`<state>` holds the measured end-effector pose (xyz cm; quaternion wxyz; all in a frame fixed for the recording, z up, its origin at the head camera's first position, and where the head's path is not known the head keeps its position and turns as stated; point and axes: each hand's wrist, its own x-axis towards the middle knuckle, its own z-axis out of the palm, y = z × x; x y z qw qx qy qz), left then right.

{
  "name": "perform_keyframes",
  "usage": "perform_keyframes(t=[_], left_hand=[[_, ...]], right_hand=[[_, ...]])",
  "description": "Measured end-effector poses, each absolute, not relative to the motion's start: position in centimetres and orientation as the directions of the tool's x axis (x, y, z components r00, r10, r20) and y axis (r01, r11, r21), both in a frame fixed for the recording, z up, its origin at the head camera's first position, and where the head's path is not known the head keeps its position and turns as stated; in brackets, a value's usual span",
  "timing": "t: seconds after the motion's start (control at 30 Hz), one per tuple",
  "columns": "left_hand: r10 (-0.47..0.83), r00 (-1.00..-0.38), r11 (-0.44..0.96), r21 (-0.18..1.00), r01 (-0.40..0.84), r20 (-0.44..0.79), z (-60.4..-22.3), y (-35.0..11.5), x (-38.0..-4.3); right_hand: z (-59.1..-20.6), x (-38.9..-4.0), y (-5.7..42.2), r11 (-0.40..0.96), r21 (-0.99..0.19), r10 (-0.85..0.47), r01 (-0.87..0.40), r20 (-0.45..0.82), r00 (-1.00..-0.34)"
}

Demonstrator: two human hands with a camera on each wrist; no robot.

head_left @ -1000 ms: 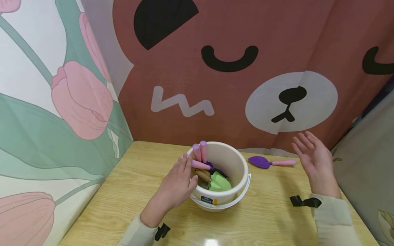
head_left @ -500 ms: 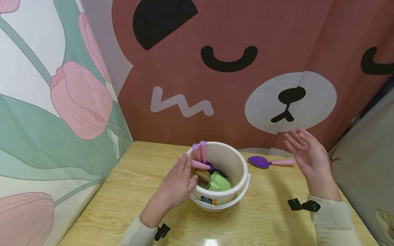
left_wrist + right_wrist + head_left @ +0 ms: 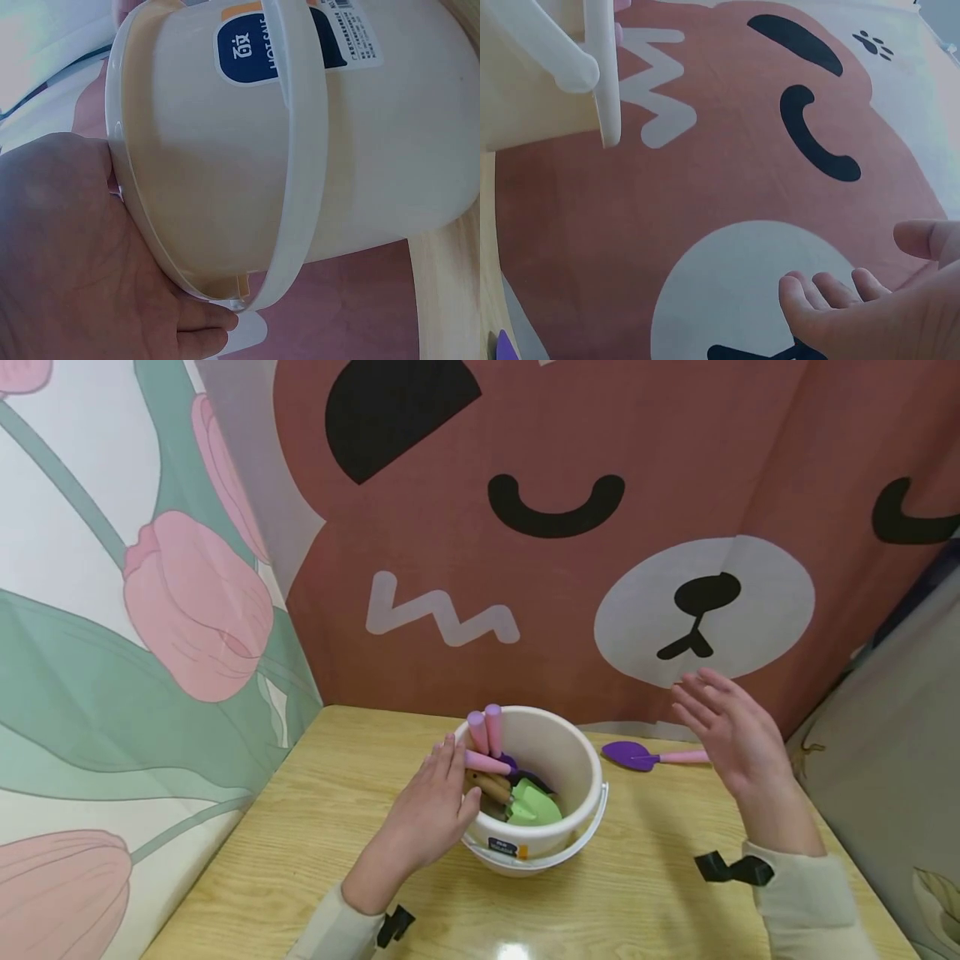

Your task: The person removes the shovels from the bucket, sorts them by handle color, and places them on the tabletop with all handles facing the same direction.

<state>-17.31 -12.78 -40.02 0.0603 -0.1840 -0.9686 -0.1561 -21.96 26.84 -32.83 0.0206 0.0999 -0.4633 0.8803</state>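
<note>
A cream bucket (image 3: 585,760) stands upright on the wooden table, its white handle (image 3: 592,839) hanging down at the front. My left hand (image 3: 427,806) rests flat on the bucket's left rim, fingers straight; the left wrist view shows the palm (image 3: 67,240) against that rim. Inside lie a green trowel head (image 3: 534,803), brown wooden handles (image 3: 489,785) and several pink handles (image 3: 487,762). My right hand (image 3: 738,743) hovers with nothing in it, fingers loosely extended. It overlaps the handle end of a purple trowel with a pink handle (image 3: 633,756), which lies right of the bucket.
The wooden table (image 3: 315,852) ends at a brown bear-print curtain (image 3: 420,668) behind the bucket. A tulip-print curtain (image 3: 112,693) borders the left side, and a pale grey cloth (image 3: 892,760) hangs on the right.
My right hand has drifted left, from beyond the purple trowel's handle end to overlapping it in the head view. My left hand has stayed on the bucket rim.
</note>
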Motion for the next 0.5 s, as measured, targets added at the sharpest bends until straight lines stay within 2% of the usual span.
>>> perform_keyframes(t=[0.27,0.5], left_hand=[[0.337,-0.924,0.884,0.277,0.377,0.182,-40.1,-12.8,-17.3],[0.334,-0.925,0.881,0.287,0.375,0.181,-40.0,-12.8,-17.2]], right_hand=[[-32.6,-21.5,25.4,-0.451,-0.869,-0.084,-0.204,0.269,-0.960],[-32.4,-21.3,24.2,-0.429,-0.870,-0.096,-0.245,0.313,-0.945]])
